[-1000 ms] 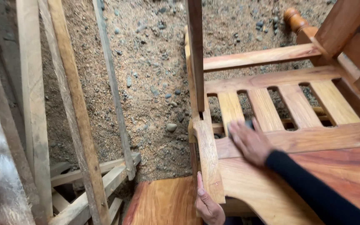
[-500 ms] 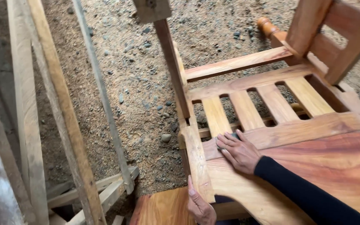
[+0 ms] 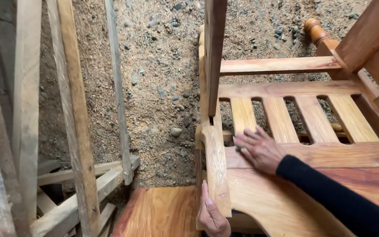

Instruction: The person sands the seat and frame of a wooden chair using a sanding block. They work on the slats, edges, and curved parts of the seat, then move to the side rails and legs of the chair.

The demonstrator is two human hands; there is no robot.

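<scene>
A reddish-brown wooden chair (image 3: 330, 153) with a slatted seat lies before me on the ground. My right hand (image 3: 259, 150), in a black sleeve, presses flat on the seat's broad board close to the left side rail. A small grey abrasive piece (image 3: 236, 147) peeks out from under its fingertips. My left hand (image 3: 211, 215) wraps around the lower end of that side rail (image 3: 216, 171), thumb along its outer face. An upright post (image 3: 215, 48) rises from the rail just beyond both hands.
Sandy ground with pebbles (image 3: 163, 87) stretches to the left and behind the chair. Rough pale timber battens (image 3: 73, 114) lean and cross at the left. A turned knob-ended chair leg (image 3: 316, 31) sticks up at the back right. A polished board (image 3: 159, 215) lies below the left hand.
My right hand has slid back and forth a short way over the seat board near the side rail. My left hand has kept its hold on the rail. The view has shifted slightly.
</scene>
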